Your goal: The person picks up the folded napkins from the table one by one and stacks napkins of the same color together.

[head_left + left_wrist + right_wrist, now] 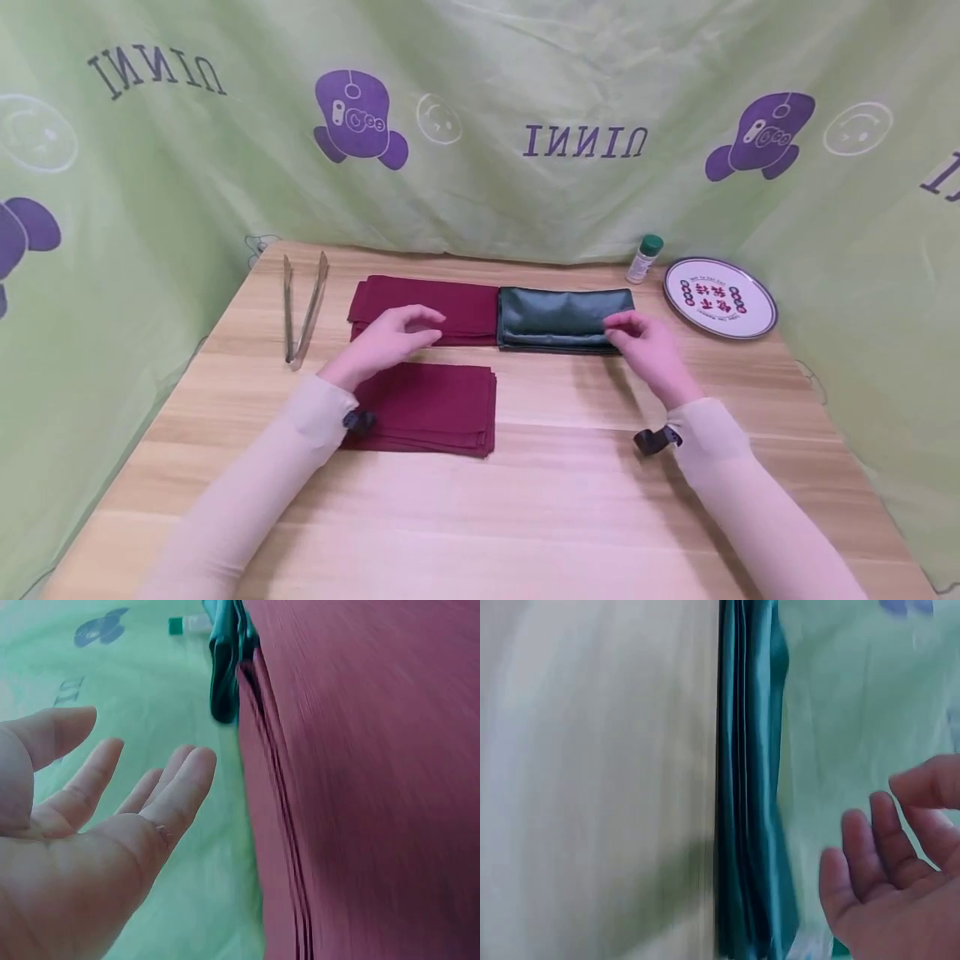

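Note:
My left hand (pixel 395 337) hovers over the folded maroon cloths with relaxed fingers and nothing in them. One maroon stack (pixel 442 302) lies at the back, and another maroon stack (pixel 427 408) lies nearer, partly under my left wrist. Folded dark green satin cloth (pixel 558 312) sits right beside the back maroon stack. By its right end is my right hand (pixel 645 346), fingers loosely bent, overlapping the cloth's corner in the head view. From the right wrist view, the green cloth (pixel 754 787) shows stacked folds, and the right hand (pixel 900 870) is apart from it, holding nothing.
Metal tongs (pixel 302 321) lie on the wooden table (pixel 570 500) at the left. Toward the back right are a small bottle with a green cap (pixel 645 260) and a white plate (pixel 720 297) with red lettering. A green printed curtain (pixel 480 192) surrounds the table.

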Demonstrator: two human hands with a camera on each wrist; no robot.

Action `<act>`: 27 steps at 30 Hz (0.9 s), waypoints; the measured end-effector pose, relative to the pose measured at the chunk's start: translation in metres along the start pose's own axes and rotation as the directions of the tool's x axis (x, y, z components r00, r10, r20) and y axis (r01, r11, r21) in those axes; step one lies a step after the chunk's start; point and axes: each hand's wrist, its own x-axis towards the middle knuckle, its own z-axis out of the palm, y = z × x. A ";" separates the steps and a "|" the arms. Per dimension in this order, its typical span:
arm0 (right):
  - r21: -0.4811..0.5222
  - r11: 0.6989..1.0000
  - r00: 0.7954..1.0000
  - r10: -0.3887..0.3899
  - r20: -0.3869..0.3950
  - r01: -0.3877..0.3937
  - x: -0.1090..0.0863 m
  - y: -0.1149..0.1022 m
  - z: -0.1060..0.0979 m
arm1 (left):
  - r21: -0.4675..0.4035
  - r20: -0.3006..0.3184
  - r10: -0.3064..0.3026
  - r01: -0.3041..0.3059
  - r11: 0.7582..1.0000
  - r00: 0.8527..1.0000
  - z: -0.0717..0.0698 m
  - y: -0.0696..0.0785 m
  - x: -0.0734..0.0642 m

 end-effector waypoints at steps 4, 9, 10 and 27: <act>-0.048 0.994 0.983 -0.089 0.162 0.098 -0.014 -0.015 0.034 | 0.057 -0.048 -0.026 0.029 0.998 0.999 -0.030 -0.011 -0.038; -0.154 0.961 0.915 -0.160 0.370 0.231 -0.032 -0.031 0.080 | 0.138 -0.131 -0.088 0.106 0.985 0.987 -0.057 -0.032 -0.080; -0.178 0.949 0.900 -0.173 0.401 0.262 -0.035 -0.033 0.087 | 0.156 -0.145 -0.094 0.117 0.981 0.985 -0.060 -0.036 -0.087; -0.283 0.839 0.781 -0.238 0.578 0.465 -0.051 -0.050 0.129 | 0.383 -0.063 -0.032 0.054 0.922 0.997 -0.045 -0.061 -0.124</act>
